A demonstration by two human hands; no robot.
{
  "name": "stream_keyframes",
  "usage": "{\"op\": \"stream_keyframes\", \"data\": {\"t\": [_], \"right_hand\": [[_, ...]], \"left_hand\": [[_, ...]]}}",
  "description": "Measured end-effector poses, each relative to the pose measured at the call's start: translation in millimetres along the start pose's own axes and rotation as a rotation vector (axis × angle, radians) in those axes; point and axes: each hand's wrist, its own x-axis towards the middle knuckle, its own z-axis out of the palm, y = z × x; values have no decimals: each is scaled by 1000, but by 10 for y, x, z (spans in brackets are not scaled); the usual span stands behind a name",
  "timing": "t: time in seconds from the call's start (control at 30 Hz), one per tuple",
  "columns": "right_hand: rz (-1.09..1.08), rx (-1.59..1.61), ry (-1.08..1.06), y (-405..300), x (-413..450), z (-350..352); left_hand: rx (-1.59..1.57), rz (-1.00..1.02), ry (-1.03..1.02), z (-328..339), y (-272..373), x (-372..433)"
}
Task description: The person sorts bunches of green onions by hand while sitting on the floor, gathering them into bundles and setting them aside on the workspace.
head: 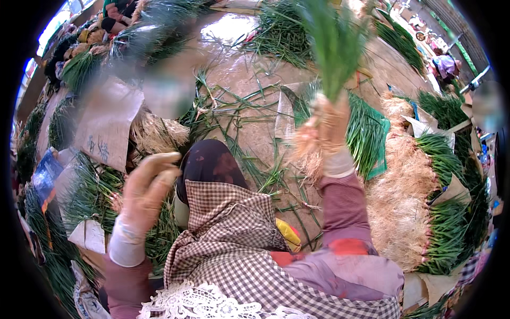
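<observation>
My right hand (334,123), in a thin pale glove, grips a bunch of spring onions (332,52) near the root end. Its green leaves point away from me and are blurred, while the pale roots (308,149) hang out on the left side of the hand. My left hand (145,189), gloved too, is raised beside my dark-clad knee (213,163), fingers apart and nothing in them. Below it lie loose spring onions (95,187). A checked apron (227,223) with white lace covers my lap.
Stacked spring onions (442,223) with thick pale roots (398,203) line the right side. Green netting (380,159) lies under another bundle. Loose leaves (239,115) litter the floor (235,71). A cardboard sheet (107,123) stands at left. People (446,65) are farther off.
</observation>
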Motion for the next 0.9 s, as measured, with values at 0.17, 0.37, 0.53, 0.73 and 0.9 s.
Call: {"op": "stream_keyframes", "data": {"t": [0.17,0.37,0.53,0.73,0.9], "right_hand": [[400,-298,179,1286,135,-1376],[530,-1352,-154,2775,297,-1972],[171,-698,-831,2249,849,610],[178,-347,-1553,696,-786,3553],[747,-466,-1669,1258,-1932,4538]], "left_hand": [[-45,-180,361,-684,-528,-468],[-173,-458,621,-752,-1105,-1165],[-618,-580,621,-439,-1752,-1494],[-760,-582,719,-358,-1897,-1839],[-873,-573,901,-531,-2061,-2037]]}}
